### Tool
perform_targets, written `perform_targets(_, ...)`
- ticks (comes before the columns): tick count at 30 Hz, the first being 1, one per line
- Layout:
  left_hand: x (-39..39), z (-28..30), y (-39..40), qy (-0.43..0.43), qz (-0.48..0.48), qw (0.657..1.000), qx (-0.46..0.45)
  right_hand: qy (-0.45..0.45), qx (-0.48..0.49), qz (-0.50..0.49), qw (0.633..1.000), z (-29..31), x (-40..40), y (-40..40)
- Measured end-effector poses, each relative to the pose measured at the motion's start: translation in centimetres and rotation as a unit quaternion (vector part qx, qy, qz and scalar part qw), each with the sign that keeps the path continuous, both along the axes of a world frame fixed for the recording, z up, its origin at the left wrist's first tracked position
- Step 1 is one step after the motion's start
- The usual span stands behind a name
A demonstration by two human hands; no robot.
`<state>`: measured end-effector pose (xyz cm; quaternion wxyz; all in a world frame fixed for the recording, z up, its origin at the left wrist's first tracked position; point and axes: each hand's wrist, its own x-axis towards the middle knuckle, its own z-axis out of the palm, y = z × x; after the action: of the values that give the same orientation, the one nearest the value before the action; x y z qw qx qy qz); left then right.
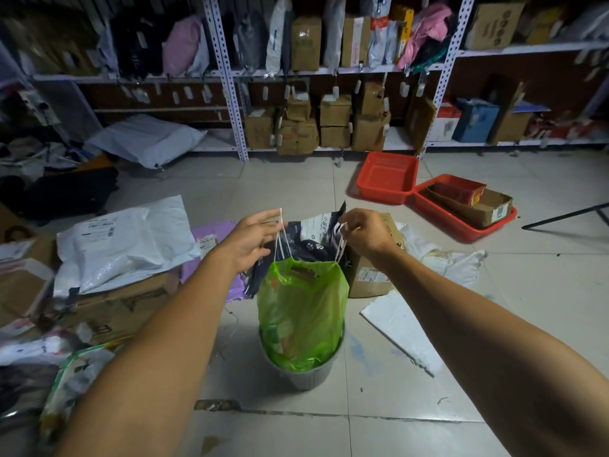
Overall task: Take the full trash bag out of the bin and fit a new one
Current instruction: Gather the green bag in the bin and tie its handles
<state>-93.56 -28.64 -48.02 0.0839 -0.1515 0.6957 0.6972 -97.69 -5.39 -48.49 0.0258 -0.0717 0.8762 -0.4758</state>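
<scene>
**Full bag part-raised from bin**

The grey bin stood on the floor, the green trash bag half risen inside it. Left hand and right hand each pinched a white drawstring, apparently to cinch the mouth for lifting.

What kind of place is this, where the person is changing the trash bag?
Probably a parcel pick-up or storage room: metal shelves packed with cardboard boxes and tagged mailer bags, and more parcels lying on the tiled floor.
</scene>
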Motion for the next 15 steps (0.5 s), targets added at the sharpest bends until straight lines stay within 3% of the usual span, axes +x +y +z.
perform_targets(8,0.3,-0.6,2.1,0.056,-0.006,0.99,-0.131,0.149,0.18,-0.022,0.972,1.6,-0.1,-0.2)
perform_targets(15,-0.5,-1.7,2.6,0.1,0.004,0.98,-0.171,0.235,0.218,0.003,0.947,1.7,-1.7,-0.6)
